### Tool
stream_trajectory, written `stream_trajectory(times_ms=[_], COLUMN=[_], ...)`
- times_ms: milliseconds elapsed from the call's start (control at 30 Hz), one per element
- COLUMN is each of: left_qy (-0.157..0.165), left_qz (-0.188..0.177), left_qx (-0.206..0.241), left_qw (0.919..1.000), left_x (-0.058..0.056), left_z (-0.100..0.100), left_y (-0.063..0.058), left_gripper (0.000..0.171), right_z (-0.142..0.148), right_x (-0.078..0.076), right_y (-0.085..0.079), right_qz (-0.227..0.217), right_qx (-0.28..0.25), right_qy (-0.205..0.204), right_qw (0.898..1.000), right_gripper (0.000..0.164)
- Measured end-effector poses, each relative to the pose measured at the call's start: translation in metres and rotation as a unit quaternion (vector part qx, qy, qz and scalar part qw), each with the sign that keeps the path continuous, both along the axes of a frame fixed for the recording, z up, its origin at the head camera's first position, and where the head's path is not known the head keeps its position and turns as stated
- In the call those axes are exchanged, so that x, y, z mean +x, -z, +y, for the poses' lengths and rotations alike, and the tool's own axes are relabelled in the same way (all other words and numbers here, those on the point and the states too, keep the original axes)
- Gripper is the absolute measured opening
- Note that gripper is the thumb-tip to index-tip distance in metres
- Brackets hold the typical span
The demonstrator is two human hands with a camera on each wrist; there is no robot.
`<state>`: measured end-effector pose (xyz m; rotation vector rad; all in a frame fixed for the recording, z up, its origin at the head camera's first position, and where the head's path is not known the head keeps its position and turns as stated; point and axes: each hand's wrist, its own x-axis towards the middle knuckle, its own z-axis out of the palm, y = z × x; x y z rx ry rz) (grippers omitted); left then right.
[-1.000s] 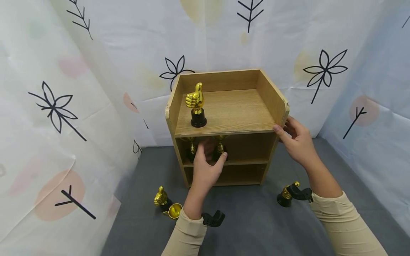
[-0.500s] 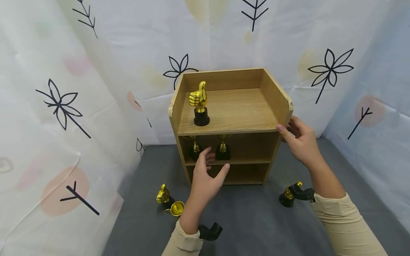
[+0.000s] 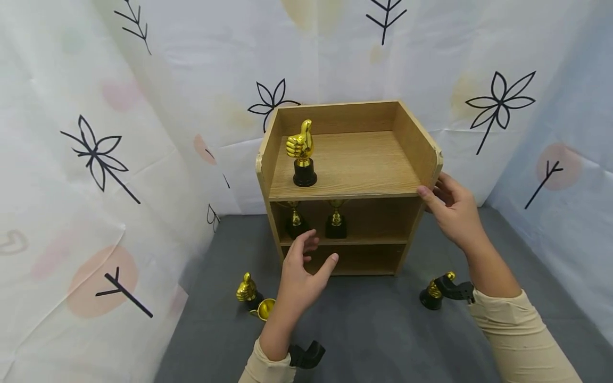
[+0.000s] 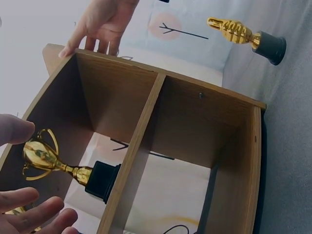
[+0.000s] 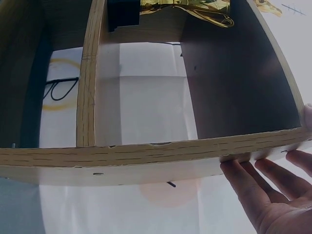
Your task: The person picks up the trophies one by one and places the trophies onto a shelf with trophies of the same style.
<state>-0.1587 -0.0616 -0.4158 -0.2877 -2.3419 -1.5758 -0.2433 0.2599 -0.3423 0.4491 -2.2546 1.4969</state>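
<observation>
A wooden shelf unit (image 3: 366, 159) stands at the middle of the head view. Its middle tier holds two gold trophy cups on black bases, a left one (image 3: 295, 225) and a right one (image 3: 337, 225). On the top tier, toward the left, a gold thumbs-up trophy (image 3: 303, 154) stands upright. My left hand (image 3: 298, 279) hovers empty in front of the shelf, fingers spread and apart from the cups. My right hand (image 3: 454, 215) holds the unit's right side, with the thumb at the front edge and fingers (image 5: 246, 187) against the outer face.
Another thumbs-up trophy (image 3: 248, 291) is on the grey surface at left, beside a gold cup (image 3: 266, 308) partly hidden by my left arm. A further trophy (image 3: 432, 296) stands at right, partly behind the right wrist's black mount. Patterned white cloth (image 3: 201, 96) forms the walls.
My left hand has drawn back out of the middle tier, toward me and down, leaving the right trophy cup standing there. The right hand keeps its hold on the shelf unit.
</observation>
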Motion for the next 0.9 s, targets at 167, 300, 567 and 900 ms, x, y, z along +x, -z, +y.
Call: stream_trajectory(times_ms=[167, 300, 567, 900], left_qy=[-0.001, 0.007, 0.004, -0.013], left_qz=[-0.006, -0.006, -0.016, -0.021], left_qx=[-0.005, -0.005, -0.022, -0.050], left_qw=[1.0000, 0.9999, 0.9996, 0.9984], left_x=[0.005, 0.010, 0.020, 0.034], left_z=[-0.006, -0.011, -0.026, -0.052], left_y=[0.000, 0.001, 0.002, 0.009], left_gripper=[0.058, 0.050, 0.041, 0.041], right_z=[0.001, 0.000, 0.000, -0.002], right_x=[-0.001, -0.001, 0.000, 0.001], right_y=[0.000, -0.001, -0.001, -0.002], right_qz=[0.001, 0.005, 0.011, 0.028], right_qx=[0.000, 0.002, 0.007, 0.021], right_qy=[-0.003, -0.004, -0.002, 0.001], right_qw=[1.000, 1.000, 1.000, 0.999], right_gripper=[0.057, 0.058, 0.058, 0.057])
